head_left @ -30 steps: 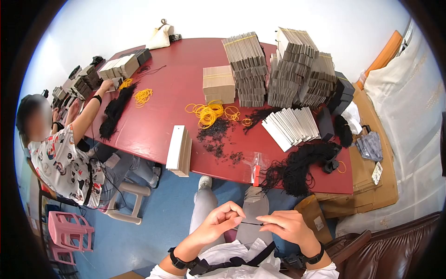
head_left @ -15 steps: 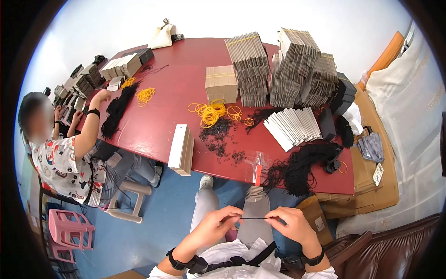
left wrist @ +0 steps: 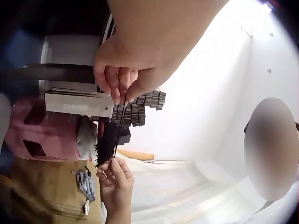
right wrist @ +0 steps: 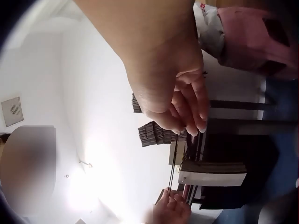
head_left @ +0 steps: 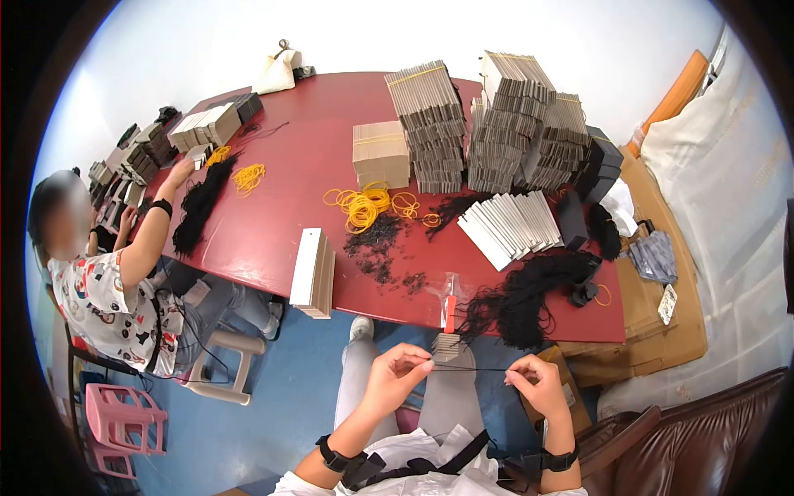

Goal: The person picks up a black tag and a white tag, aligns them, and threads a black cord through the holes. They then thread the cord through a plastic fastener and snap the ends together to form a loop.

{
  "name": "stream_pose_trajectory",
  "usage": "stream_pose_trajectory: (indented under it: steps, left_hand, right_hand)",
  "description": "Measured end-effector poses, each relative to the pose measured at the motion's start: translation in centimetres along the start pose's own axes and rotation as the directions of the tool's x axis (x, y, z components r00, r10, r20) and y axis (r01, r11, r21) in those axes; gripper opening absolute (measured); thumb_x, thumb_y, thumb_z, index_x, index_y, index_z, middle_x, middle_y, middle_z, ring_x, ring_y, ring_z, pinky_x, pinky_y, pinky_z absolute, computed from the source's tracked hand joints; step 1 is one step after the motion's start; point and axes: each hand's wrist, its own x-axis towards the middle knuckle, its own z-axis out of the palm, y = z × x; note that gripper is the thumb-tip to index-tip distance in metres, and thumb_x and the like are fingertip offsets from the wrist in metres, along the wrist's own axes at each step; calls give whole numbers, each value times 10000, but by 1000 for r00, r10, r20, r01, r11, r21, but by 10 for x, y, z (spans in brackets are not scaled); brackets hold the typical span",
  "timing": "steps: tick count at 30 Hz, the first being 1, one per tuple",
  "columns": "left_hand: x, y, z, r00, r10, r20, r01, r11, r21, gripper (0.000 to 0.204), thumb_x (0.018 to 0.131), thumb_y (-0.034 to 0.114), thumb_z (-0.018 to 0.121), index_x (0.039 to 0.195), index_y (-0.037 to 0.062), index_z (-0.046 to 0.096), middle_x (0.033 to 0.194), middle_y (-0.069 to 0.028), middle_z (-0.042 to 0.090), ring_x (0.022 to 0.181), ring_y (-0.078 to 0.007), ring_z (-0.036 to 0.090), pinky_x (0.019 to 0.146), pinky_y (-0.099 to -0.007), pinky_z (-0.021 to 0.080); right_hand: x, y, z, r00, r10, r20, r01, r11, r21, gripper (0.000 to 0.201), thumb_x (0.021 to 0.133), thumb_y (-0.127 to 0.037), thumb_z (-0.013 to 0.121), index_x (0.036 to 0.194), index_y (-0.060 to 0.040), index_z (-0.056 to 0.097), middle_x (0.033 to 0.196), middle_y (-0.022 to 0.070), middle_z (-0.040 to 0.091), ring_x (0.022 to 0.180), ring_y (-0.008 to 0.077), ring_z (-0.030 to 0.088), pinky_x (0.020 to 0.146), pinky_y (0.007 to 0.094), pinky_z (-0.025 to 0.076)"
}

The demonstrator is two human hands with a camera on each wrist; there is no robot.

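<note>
A thin black cord (head_left: 470, 369) runs nearly level between the two hands, above the lap. The left hand (head_left: 395, 382) pinches one end between thumb and fingertips, and the right hand (head_left: 542, 388) pinches the other. In the left wrist view the cord (left wrist: 122, 122) shows as two close strands, with the left hand (left wrist: 135, 65) at one end and the right hand (left wrist: 117, 186) at the other. The right wrist view also shows the doubled cord (right wrist: 173, 161) between the right hand (right wrist: 173, 88) and the left hand (right wrist: 172, 210).
On the red table (head_left: 314, 107) are stacked grey boards (head_left: 426, 124), yellow bands (head_left: 364, 208), fanned white pieces (head_left: 509, 230), a black cord bundle (head_left: 525, 302) and an upright white stack (head_left: 312, 273). Another person (head_left: 107, 298) sits at the left, near pink stools (head_left: 124, 413).
The hands have moved apart, the right hand farther to the right, and the cord between them spans a longer distance. The seated person's arm has moved at the table.
</note>
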Motion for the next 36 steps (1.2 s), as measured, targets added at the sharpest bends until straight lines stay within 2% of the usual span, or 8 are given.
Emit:
stream_pose_trajectory:
  steps: [4,6,9,18,21,25,31,36]
  left_hand:
    - [5,0,17,978,207,-39,-175,902,395,100,830,21,697,917,24,647,876,-58,690,814,-133,663,734,-254,524]
    - [7,1,22,873,487,26,-377,640,670,131,776,10,715,887,39,654,839,-61,661,778,-215,639,690,-305,510]
    - [11,-6,21,767,629,126,-479,430,766,168,726,7,722,876,62,667,833,-54,626,755,-260,595,660,-347,486]
    - [12,-6,20,700,684,206,-496,259,829,215,690,23,730,878,119,689,837,-16,592,794,-229,582,677,-344,468]
    - [12,-8,23,734,666,133,-477,366,799,243,673,15,723,884,132,692,859,-11,600,802,-225,578,682,-338,456]
    - [11,-8,23,734,660,159,-486,348,801,245,671,30,721,886,144,695,869,-3,601,820,-215,575,693,-338,437]
    - [7,0,28,695,683,225,-454,173,874,195,699,43,730,864,139,693,846,-18,587,764,-236,546,652,-345,400]
    - [7,6,32,792,589,157,-389,289,875,189,704,60,711,874,136,677,821,-13,550,781,-230,519,671,-354,394]
  right_hand:
    - [0,34,2,995,96,-28,-90,982,163,72,852,-45,664,876,10,624,778,52,663,711,105,650,656,235,518]
    - [1,46,9,991,131,-35,-121,969,215,74,861,-52,660,883,8,621,774,41,654,708,103,644,649,235,516]
    - [3,64,20,977,209,-43,-189,942,278,79,876,-66,650,895,4,618,769,29,644,702,99,633,638,237,513]
    - [-7,108,53,945,313,96,-327,895,305,91,885,-60,638,921,21,618,801,50,653,705,116,627,624,260,512]
    - [-8,108,57,945,316,84,-327,903,279,94,882,-61,639,927,20,622,792,52,655,702,118,630,623,260,511]
    - [-8,114,60,949,304,81,-314,915,254,95,874,-64,646,928,13,627,773,51,657,694,116,628,622,262,509]
    - [-8,110,64,946,312,90,-324,916,237,103,863,-87,662,909,2,637,745,48,657,677,113,624,623,257,502]
    - [-6,108,68,943,305,133,-327,921,210,122,868,-114,663,897,2,644,741,51,657,661,114,612,618,262,493]
